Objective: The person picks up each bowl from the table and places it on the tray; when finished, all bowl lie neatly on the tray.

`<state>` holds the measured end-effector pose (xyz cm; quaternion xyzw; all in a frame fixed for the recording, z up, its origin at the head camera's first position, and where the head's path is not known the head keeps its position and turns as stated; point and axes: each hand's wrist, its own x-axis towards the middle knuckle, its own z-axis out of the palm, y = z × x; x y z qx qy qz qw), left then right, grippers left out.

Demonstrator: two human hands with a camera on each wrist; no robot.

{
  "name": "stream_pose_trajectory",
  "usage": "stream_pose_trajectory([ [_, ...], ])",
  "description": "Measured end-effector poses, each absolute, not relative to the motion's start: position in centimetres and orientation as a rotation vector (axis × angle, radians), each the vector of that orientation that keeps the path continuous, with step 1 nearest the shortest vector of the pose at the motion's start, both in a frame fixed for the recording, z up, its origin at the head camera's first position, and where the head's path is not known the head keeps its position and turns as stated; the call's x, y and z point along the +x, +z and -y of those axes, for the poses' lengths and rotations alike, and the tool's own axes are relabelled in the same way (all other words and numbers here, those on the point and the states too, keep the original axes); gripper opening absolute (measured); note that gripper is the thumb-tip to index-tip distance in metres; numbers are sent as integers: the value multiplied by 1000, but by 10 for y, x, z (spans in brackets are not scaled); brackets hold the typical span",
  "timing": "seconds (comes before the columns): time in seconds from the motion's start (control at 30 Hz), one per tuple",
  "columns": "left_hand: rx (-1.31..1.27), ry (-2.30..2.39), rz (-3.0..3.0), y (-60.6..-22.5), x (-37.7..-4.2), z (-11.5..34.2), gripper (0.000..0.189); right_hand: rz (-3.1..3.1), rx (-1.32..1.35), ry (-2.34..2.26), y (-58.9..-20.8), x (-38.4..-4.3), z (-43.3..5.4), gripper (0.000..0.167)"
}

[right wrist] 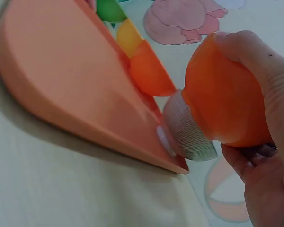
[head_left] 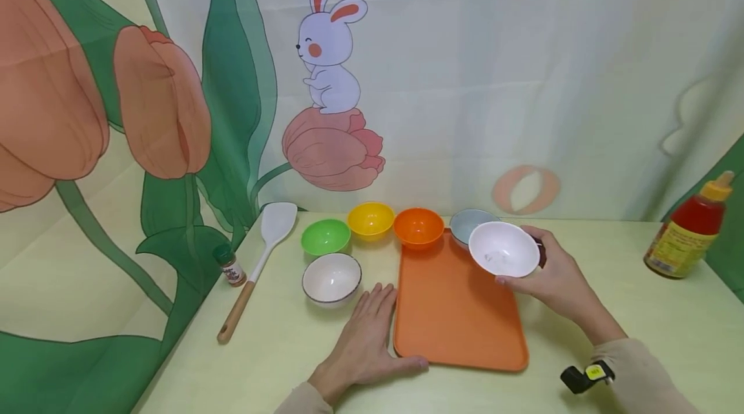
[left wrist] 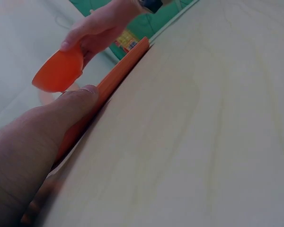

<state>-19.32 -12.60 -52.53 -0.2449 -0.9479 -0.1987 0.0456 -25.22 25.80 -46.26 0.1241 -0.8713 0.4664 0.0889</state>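
My right hand point(head_left: 555, 278) grips a bowl point(head_left: 504, 249), white inside and orange outside point(right wrist: 225, 94), by its right side. The bowl is tilted, its inside towards the head camera, above the far right part of an orange tray point(head_left: 459, 310). Behind it, a grey-blue bowl point(head_left: 465, 223) with a ribbed outside point(right wrist: 187, 127) is partly hidden at the tray's far right corner. My left hand point(head_left: 369, 336) lies with straight fingers along the tray's left edge. Its thumb stretches across the near left corner, at the rim in the left wrist view.
Green point(head_left: 325, 238), yellow point(head_left: 371, 220) and orange point(head_left: 418, 228) bowls line the back. A cream bowl point(head_left: 331, 279) with a dark rim sits before the green one. Left are a white spatula point(head_left: 256, 272) and a spice jar point(head_left: 230, 265); far right stands a red sauce bottle point(head_left: 688, 230).
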Motion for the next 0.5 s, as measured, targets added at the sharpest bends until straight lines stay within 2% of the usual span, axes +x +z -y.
stream_pose_trajectory([
  [0.5, -741, -601, 2911, -523, -192, 126, 134, 2634, 459, 1337, -495, -248, -241, 104],
])
